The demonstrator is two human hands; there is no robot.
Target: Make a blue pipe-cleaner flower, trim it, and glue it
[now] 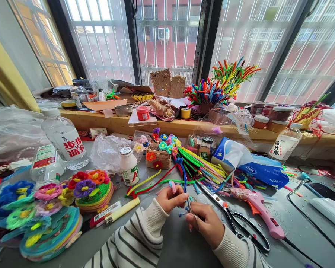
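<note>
Off-white sleeves (128, 238) are being worn, crossed by dark stripes, their ends being gathered by plain, pale ribbed cuffs (155, 216).

2 hands close together: left hand (171, 200), right hand (209, 222)

Both forearms (131, 236) angle inward from the lower edge; the left hand pinches at the fingertips (185, 197); the right hand curls opposite, its fingers bent inward; the wrists (159, 211) stand apart.
</note>
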